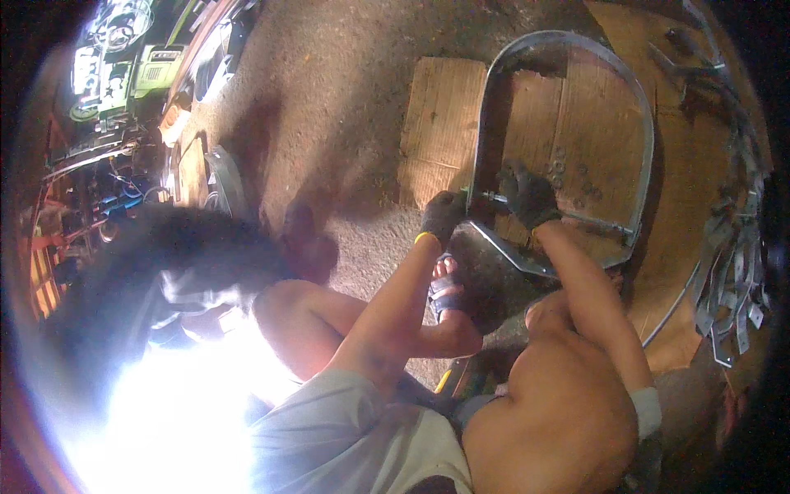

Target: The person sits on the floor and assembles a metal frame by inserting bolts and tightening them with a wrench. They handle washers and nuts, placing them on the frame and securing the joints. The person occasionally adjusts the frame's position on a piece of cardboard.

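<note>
A U-shaped metal frame [648,123] lies in front of me, its rounded end away from me and an angled bar at the near end. A thin metal rod [597,222] crosses between its two sides. At the frame's left side, my left hand [444,216], in a dark glove with a yellow cuff edge, is closed by the rod's end; its fingertips are hidden. My right hand [528,196], gloved alike, is inside the frame with curled fingers at the rod. Several small rings like nuts or washers [558,169] lie right of it.
Cardboard sheets [440,115] lie under and beside the frame on the rough floor [346,99]. A pile of flat metal strips [732,272] is at the right. Green machinery [156,70] and cluttered shelving stand far left. Glare fills the lower left.
</note>
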The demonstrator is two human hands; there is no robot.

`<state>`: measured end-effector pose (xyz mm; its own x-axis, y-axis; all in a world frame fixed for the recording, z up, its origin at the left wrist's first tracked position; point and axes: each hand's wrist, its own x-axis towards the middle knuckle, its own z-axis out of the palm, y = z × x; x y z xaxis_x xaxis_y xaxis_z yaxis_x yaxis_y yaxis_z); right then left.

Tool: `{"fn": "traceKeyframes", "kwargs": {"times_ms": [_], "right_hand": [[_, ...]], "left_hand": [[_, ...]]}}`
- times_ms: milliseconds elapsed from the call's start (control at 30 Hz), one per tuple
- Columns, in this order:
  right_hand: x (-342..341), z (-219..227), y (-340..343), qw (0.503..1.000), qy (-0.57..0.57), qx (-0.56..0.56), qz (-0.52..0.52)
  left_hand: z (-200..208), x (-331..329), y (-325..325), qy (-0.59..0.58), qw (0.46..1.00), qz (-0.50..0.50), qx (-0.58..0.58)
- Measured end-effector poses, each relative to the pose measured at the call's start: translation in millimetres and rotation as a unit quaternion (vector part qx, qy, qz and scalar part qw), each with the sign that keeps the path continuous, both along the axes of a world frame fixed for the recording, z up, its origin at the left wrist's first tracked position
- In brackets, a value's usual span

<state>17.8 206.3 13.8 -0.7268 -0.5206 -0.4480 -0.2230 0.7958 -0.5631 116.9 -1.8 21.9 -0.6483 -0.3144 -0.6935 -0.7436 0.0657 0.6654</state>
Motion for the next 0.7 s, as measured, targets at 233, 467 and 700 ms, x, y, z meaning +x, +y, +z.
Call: {"fn": "traceKeyframes", "kwargs": {"times_ms": [233, 467, 700], "right_hand": [[3.8, 26.7, -5.6, 0.999, 0.004, 0.005, -0.044], [15.4, 47.1, -9.4, 0.985, 0.163, -0.055, 0.003], [6.7, 0.1, -4.0, 0.988, 0.075, -0.073, -0.114]], "left_hand": [[-23.2, 4.8, -13.5, 0.022, 0.956, -0.201, -0.212], [-40.4, 17.7, -30.3, 0.074, 0.948, -0.227, -0.21], [-3.2, 4.4, -1.5, -0.001, 0.999, 0.034, 0.035]]}}
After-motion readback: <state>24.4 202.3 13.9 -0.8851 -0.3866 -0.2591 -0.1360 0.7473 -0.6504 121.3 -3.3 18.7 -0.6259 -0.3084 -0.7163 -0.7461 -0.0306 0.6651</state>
